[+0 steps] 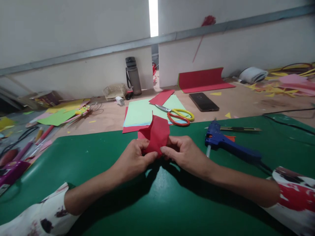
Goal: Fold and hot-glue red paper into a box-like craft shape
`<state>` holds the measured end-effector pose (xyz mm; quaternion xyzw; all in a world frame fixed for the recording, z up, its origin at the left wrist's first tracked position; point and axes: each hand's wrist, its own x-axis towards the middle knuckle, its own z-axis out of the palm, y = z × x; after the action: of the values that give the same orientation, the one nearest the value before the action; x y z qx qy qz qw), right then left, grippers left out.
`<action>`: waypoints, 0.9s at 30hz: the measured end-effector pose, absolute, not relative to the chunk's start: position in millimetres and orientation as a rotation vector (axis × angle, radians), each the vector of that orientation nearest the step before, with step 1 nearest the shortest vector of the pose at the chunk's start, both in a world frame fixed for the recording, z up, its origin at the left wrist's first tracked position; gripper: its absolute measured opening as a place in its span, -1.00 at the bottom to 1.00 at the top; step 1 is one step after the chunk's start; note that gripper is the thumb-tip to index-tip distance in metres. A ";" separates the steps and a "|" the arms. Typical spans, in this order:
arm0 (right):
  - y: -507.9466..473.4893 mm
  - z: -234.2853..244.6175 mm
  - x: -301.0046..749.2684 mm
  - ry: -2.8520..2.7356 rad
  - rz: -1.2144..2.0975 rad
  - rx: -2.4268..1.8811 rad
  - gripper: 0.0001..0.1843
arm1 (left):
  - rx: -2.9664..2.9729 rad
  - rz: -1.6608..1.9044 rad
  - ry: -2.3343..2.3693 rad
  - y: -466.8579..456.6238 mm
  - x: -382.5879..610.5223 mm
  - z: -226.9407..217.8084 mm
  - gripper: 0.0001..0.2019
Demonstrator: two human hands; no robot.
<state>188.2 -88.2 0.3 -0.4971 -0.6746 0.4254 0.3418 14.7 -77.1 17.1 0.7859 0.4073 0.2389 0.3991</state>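
A folded piece of red paper (159, 132) stands up between my two hands, above the green mat. My left hand (135, 155) pinches its lower left side, thumb in front and fingers behind. At the lower right edge, my right hand (183, 152) grips the same paper with thumb and fingers. Part of the paper's base is hidden by my fingers. Just beyond it lie scissors (180, 115) with yellow and orange handles, resting on a stack of pale green sheets (140, 111). A blue glue gun (228, 144) lies to the right of my right hand.
The green mat (98, 183) covers the near table. A craft knife (241, 129), a phone (203, 102) and a folded red sheet (204, 81) are at the right. A bottle (134, 77) stands by the wall. Coloured paper (59, 114) and tools clutter the left.
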 end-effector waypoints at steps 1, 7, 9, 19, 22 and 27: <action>-88.1 -0.2 188.6 -1.795 1.079 -1.316 -0.79 | 2.016 0.612 1.020 -77.0 14.6 17.2 -0.83; -85.7 -2.3 193.0 -2.001 0.923 -1.452 -0.67 | 2.221 0.487 1.143 -79.4 10.4 13.5 -0.83; -84.6 -1.6 194.7 -2.051 0.894 -1.519 -0.63 | 2.270 0.400 1.192 -80.5 9.5 12.7 -0.87; -91.4 10.4 196.7 -2.385 0.287 -1.733 -0.60 | 2.479 0.407 1.140 -82.8 11.7 8.9 -0.92; -96.3 21.3 199.9 -2.387 0.320 -1.728 -0.65 | 2.424 0.419 1.169 -83.4 13.7 8.7 -0.93; -97.5 23.3 202.4 -2.430 0.472 -1.476 -0.84 | 2.327 0.396 1.109 -84.5 18.1 10.2 -0.87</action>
<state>202.4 -97.5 23.3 -0.5079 -0.8360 0.1625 0.1293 18.1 -84.5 10.2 0.8607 0.4102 0.1466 0.2634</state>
